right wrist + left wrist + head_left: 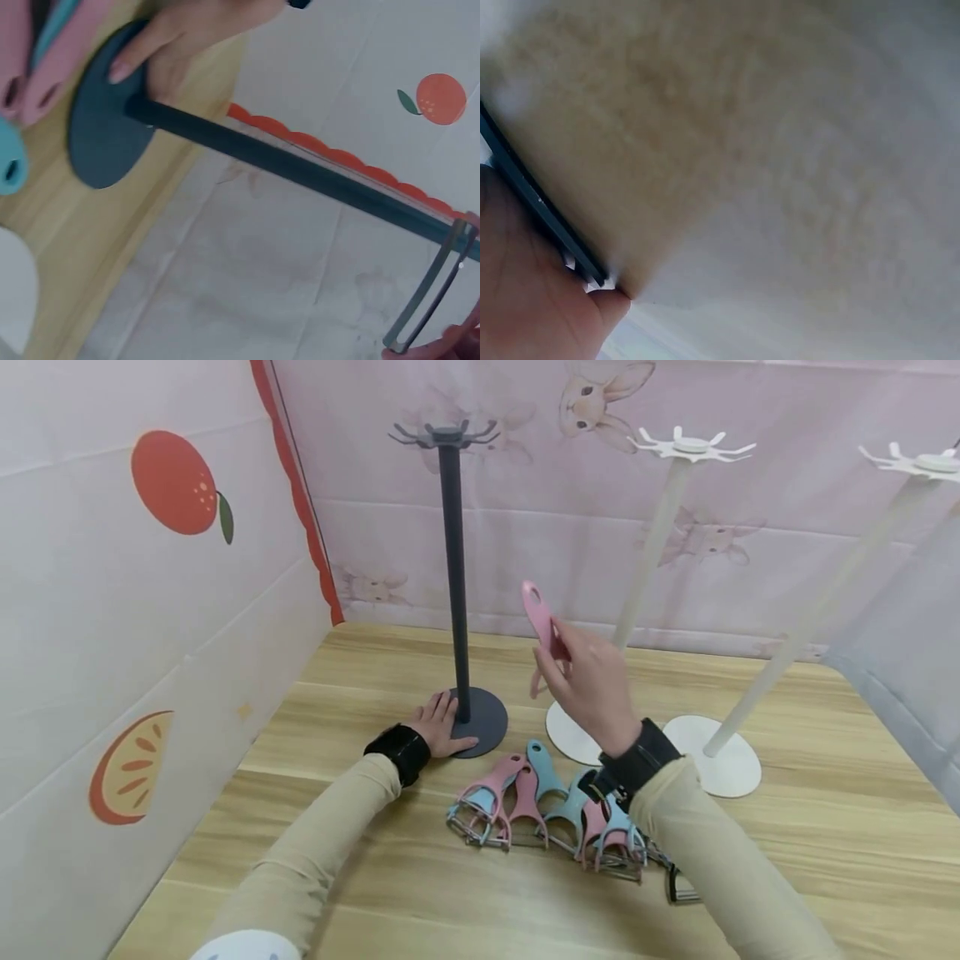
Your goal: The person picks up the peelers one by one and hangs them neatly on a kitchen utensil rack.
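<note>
My left hand (437, 728) rests on the round base of a dark grey hook stand (456, 577), fingers spread and the thumb lying over the base's near edge. The right wrist view also shows this left hand (202, 36) on the base. Raised to the right of the dark pole, my right hand (597, 683) pinches a pink peeler (536, 610). Its handle, with a hole in the end, points up. In the right wrist view the peeler's metal blade (426, 294) shows at the lower right. No peeler hangs on the dark stand's hooks.
Several pink and blue peelers lie in a pile (527, 806) on the wooden table (420, 893), in front of the stands. A black-framed peeler (678, 889) lies by the right sleeve. Two white hook stands (660, 527) (817, 593) stand to the right. Printed cloth hangs behind and left.
</note>
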Available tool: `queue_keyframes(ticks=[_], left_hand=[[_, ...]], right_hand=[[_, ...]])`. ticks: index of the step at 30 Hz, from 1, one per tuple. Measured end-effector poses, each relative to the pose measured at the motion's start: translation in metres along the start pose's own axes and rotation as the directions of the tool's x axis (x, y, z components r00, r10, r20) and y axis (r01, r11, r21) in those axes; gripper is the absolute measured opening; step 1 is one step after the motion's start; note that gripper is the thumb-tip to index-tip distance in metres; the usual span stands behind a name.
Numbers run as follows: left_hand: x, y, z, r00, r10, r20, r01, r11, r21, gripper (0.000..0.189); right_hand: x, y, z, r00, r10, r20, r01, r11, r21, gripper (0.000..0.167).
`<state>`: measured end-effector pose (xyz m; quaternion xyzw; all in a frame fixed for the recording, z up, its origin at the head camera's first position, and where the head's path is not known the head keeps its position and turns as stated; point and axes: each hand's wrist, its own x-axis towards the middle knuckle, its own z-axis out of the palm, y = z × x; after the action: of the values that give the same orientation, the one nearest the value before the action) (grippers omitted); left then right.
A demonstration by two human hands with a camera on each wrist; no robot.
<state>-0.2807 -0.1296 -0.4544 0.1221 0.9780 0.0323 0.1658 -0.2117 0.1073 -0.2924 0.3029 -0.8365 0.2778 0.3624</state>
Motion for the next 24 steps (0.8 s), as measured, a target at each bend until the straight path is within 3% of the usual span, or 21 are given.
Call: queue_keyframes(ticks=[7, 18, 24], left_hand=[[0.003, -0.001, 0.003, 1.0, -0.007, 0.016, 0.006, 1.0, 0.005, 0.09], [0.007, -0.001, 0.003, 1.0, -0.021, 0.003, 0.021, 0.999, 0.033, 0.092], [0.008, -0.002, 0.006, 1.0, -0.016, -0.003, 0.016, 0.998, 0.055, 0.092]], right_hand=[[0.03, -0.018, 0.01, 0.991, -0.056, -0.123, 0.062, 0.997, 0.051, 0.035], [0.069, -0.037, 0.018, 0.969, -0.01, -0.249, 0.049, 0.987, 0.151, 0.039], [0.093, -0.047, 0.02, 0.963, 0.03, -0.266, 0.024, 0.98, 0.199, 0.042]])
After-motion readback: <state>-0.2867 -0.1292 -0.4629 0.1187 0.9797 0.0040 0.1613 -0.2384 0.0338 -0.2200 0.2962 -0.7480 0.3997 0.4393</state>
